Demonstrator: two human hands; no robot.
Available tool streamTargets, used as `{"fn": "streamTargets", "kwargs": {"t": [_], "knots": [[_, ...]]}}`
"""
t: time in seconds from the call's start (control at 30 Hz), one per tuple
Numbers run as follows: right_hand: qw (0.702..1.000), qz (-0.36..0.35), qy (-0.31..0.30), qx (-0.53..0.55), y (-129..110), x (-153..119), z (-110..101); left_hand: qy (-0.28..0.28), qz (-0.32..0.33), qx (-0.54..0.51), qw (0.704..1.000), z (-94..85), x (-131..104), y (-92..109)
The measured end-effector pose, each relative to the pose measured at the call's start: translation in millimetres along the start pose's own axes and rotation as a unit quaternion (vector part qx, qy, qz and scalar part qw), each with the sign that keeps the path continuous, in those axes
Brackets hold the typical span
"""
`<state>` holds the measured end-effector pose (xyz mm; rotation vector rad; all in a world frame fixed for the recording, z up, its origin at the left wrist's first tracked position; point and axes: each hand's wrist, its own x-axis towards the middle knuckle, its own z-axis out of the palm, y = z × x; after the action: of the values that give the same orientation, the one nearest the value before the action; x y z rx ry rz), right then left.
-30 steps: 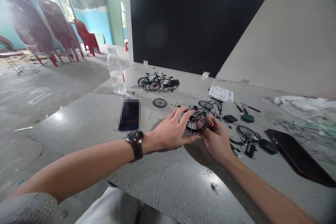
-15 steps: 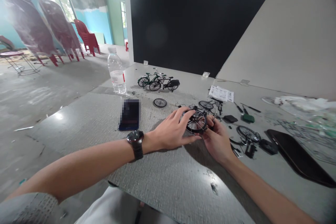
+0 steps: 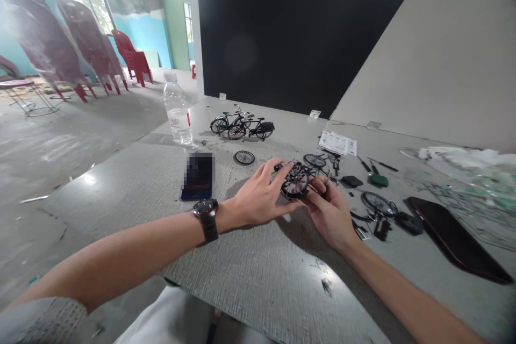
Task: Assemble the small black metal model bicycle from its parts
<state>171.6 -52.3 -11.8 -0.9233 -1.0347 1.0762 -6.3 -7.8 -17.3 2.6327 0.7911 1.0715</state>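
Observation:
Between my two hands, just above the table, is a small black model bicycle [image 3: 295, 179] with a spoked wheel facing up. My left hand [image 3: 262, 193], a black watch on its wrist, has its fingers curled over the wheel's left side and the thumb below it. My right hand [image 3: 328, 209] pinches the model's right part, and its fingertips partly hide the frame. Just behind lies another small bicycle frame with a wheel [image 3: 315, 160]. A loose wheel [image 3: 244, 157] rests farther left.
A phone [image 3: 197, 177] and a water bottle [image 3: 177, 113] stand left on the table [image 3: 250, 274]. Two model bicycles [image 3: 242, 124] stand behind. Right are paper sheets [image 3: 337, 143], screwdrivers, bicycle parts [image 3: 379, 205], a dark tray [image 3: 455, 239] and plastic bags [image 3: 471, 172].
The held model has turned and shifted slightly left between my hands, its wheel now tilted differently. My right fingers have moved a little left with it.

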Motion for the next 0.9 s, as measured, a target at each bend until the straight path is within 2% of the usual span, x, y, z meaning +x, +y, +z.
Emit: {"fn": "streamTargets", "kwargs": {"t": [0.13, 0.47, 0.63, 0.9], "knots": [[1.000, -0.004, -0.022, -0.008, 2, -1, -1, -0.005, -0.014, -0.017, 1.000, 0.0, 0, -3], [0.997, -0.034, -0.024, -0.058, 12, 1, -12, -0.035, -0.048, -0.011, 0.998, -1.1, 0, -2], [0.997, -0.036, -0.006, -0.074, 13, 1, -12, -0.031, -0.060, -0.010, 0.998, 0.2, 1, -3], [0.997, -0.027, -0.022, -0.075, 12, 1, -13, -0.009, -0.064, -0.061, 0.996, 2.1, 1, -3]]}}
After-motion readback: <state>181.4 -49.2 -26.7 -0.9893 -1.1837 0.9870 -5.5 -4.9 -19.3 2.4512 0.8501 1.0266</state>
